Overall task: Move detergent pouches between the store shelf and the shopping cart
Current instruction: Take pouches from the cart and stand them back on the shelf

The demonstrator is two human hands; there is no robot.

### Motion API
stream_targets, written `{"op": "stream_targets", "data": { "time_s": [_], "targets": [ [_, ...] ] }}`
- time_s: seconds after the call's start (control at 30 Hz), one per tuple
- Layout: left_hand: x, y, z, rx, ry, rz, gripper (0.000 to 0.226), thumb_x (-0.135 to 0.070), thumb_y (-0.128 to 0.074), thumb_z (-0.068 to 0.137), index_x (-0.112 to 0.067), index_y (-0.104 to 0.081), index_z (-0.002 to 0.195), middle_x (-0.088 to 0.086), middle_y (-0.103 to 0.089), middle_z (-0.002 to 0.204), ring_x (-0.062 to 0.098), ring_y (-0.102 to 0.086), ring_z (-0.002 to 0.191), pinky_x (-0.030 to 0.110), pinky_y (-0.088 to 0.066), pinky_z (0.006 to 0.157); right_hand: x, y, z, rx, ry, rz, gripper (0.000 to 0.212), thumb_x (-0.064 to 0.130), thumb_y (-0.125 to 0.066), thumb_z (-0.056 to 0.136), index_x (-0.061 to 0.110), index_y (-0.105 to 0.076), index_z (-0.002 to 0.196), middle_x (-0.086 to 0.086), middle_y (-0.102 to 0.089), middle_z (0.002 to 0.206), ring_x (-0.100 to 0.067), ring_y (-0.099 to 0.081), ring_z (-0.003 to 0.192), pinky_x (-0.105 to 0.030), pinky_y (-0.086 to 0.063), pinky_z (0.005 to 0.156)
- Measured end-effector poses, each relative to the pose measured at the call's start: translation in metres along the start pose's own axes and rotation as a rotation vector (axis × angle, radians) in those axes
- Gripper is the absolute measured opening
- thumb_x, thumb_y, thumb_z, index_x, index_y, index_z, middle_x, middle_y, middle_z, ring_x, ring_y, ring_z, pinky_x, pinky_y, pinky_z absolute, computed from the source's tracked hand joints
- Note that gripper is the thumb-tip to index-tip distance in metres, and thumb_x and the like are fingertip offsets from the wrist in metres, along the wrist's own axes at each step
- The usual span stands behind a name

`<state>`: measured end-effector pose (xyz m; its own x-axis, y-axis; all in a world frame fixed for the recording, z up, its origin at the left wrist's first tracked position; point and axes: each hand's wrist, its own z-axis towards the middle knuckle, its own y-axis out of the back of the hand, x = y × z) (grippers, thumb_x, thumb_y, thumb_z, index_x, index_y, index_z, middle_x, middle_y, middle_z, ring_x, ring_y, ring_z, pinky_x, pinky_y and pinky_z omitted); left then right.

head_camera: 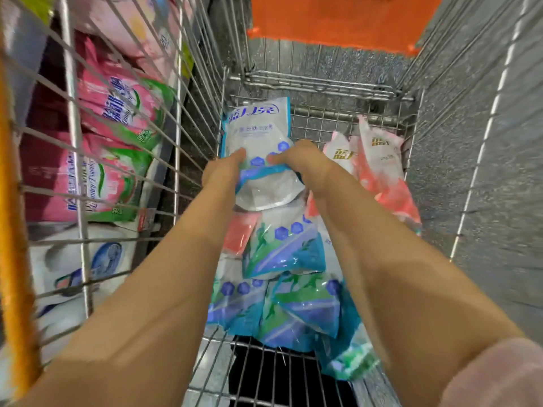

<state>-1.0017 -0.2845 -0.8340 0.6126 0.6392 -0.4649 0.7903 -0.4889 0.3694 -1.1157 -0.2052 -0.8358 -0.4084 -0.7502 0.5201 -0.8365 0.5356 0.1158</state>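
Observation:
Both my arms reach down into the wire shopping cart (323, 83). My left hand (224, 168) and my right hand (302, 163) grip the lower part of a white and blue detergent pouch (257, 130), one on each side, thumbs on its front. The pouch stands tilted against the cart's far left corner. Below it lie several more blue and green pouches (282, 248) stacked along the cart floor. Pink and white pouches (379, 165) lean at the cart's far right.
Through the cart's left wire wall I see a store shelf with pink and green detergent bags (117, 113) and white bags (73, 268) below. An orange flap (338, 19) hangs at the cart's far end. Grey floor lies to the right.

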Motion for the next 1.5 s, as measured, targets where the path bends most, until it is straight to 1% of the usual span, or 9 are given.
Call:
{"op": "stream_targets", "data": {
  "time_s": [0.13, 0.27, 0.37, 0.6, 0.73, 0.87, 1.1, 1.23, 1.5],
  "targets": [
    [0.015, 0.002, -0.046, 0.337, 0.086, -0.422, 0.040, -0.040, -0.042, 0.093, -0.009, -0.065, 0.102, 0.011, -0.073, 0.080, 0.023, -0.070, 0.065, 0.029, -0.057, 0.056, -0.008, 0.016, -0.036, -0.015, 0.048, 0.028, 0.051, 0.005, -0.076, 0.074, -0.002, -0.054, 0.119, -0.015, -0.064, 0.110, -0.026, -0.064, 0.084, -0.031, -0.056, 0.069],
    [0.023, 0.007, -0.080, 0.502, 0.132, -0.458, 0.058, -0.055, -0.040, 0.090, -0.010, -0.058, 0.123, 0.018, -0.066, 0.114, 0.025, -0.069, 0.081, 0.036, -0.058, 0.065, -0.009, 0.026, -0.085, -0.057, 0.142, -0.022, 0.037, 0.006, -0.074, 0.073, 0.006, -0.058, 0.106, -0.012, -0.066, 0.107, -0.028, -0.064, 0.097, -0.042, -0.053, 0.088],
    [0.026, 0.011, -0.110, 0.565, 0.125, -0.463, 0.055, -0.053, -0.038, 0.093, -0.010, -0.062, 0.117, 0.016, -0.071, 0.102, 0.024, -0.071, 0.078, 0.033, -0.058, 0.061, -0.011, 0.034, -0.125, -0.087, 0.205, -0.036, 0.032, 0.008, -0.072, 0.076, 0.016, -0.052, 0.100, -0.006, -0.062, 0.102, -0.025, -0.061, 0.092, -0.039, -0.052, 0.089],
    [0.029, 0.038, -0.193, 0.678, -0.104, -0.466, 0.052, -0.047, -0.031, 0.097, -0.010, -0.066, 0.095, 0.008, -0.074, 0.089, 0.019, -0.071, 0.068, 0.026, -0.057, 0.055, -0.016, 0.042, -0.225, -0.134, 0.383, 0.026, 0.044, 0.008, -0.069, 0.081, 0.019, -0.049, 0.119, -0.002, -0.058, 0.098, -0.015, -0.055, 0.079, -0.014, -0.042, 0.057],
    [0.033, 0.078, -0.240, 0.547, -0.309, -0.340, 0.062, -0.062, -0.050, 0.083, -0.011, -0.062, 0.117, 0.010, -0.066, 0.116, 0.025, -0.065, 0.100, 0.045, -0.050, 0.093, -0.020, 0.031, -0.296, -0.173, 0.531, 0.045, 0.041, 0.010, -0.071, 0.080, 0.018, -0.051, 0.114, -0.004, -0.062, 0.102, -0.016, -0.058, 0.082, -0.024, -0.048, 0.071],
    [0.026, 0.128, -0.309, 0.503, -0.516, -0.410, 0.073, -0.061, -0.068, 0.069, -0.012, -0.059, 0.122, 0.010, -0.067, 0.115, 0.029, -0.063, 0.106, 0.052, -0.044, 0.100, -0.017, 0.020, -0.382, -0.100, 0.710, 0.195, 0.034, 0.000, -0.068, 0.079, 0.023, -0.051, 0.097, 0.004, -0.062, 0.086, -0.006, -0.057, 0.068, -0.014, -0.048, 0.059],
    [0.002, 0.214, -0.458, 0.233, -1.074, -0.437, 0.011, -0.022, -0.056, 0.092, -0.017, -0.059, 0.101, -0.003, -0.068, 0.084, 0.002, -0.065, 0.062, 0.019, -0.053, 0.064, 0.012, 0.000, -0.523, 0.006, 1.080, 0.297, 0.041, 0.035, -0.074, 0.064, 0.026, -0.055, 0.098, -0.001, -0.069, 0.099, -0.015, -0.065, 0.088, -0.030, -0.052, 0.084],
    [0.023, 0.269, -0.537, 0.083, -1.248, -0.471, 0.017, -0.031, -0.064, 0.079, -0.020, -0.064, 0.093, -0.005, -0.073, 0.085, 0.015, -0.068, 0.079, 0.029, -0.056, 0.076, 0.023, -0.017, -0.602, 0.121, 1.246, 0.216, 0.055, 0.049, -0.073, 0.060, 0.023, -0.056, 0.105, 0.004, -0.069, 0.103, -0.011, -0.067, 0.093, -0.031, -0.053, 0.087],
    [0.121, 0.400, -0.675, -0.382, -1.487, -0.523, 0.018, -0.013, -0.072, 0.075, -0.020, -0.058, 0.083, -0.015, -0.068, 0.061, -0.002, -0.061, 0.058, 0.017, -0.054, 0.062, -0.001, -0.110, -0.744, 0.555, 1.375, 0.218, 0.087, 0.046, -0.081, 0.043, 0.016, -0.054, 0.120, -0.005, -0.069, 0.110, -0.024, -0.067, 0.100, -0.047, -0.052, 0.092]
  ]
}}
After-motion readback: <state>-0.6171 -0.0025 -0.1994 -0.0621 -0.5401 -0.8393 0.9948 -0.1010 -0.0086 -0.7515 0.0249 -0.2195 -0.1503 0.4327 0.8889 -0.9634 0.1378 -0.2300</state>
